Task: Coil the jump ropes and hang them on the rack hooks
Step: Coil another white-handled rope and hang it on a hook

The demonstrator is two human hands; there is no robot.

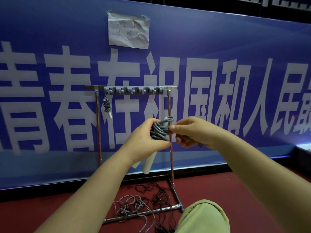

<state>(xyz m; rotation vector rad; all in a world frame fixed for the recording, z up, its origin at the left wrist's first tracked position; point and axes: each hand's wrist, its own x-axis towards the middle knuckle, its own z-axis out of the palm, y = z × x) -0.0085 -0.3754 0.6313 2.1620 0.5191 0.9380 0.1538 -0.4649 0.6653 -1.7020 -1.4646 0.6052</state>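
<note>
A grey jump rope [159, 130] is bundled into a tight coil in front of the rack. My left hand [144, 140] grips the coil, and the rope's white handles [148, 165] hang down below that hand. My right hand [191, 132] pinches the rope's loose end at the coil's right side. A loop sticks up above the coil. The metal rack [98, 132] stands behind, with a grey hook bar [134, 90] across its top. One coiled grey rope [106, 106] hangs from the leftmost hook.
Loose ropes lie tangled on the red floor around the rack's base bar [143, 214]: a grey one [129, 204] and a dark one [159, 195]. My green-clad knee [203, 217] is at the bottom right. A blue banner [235, 81] covers the wall behind.
</note>
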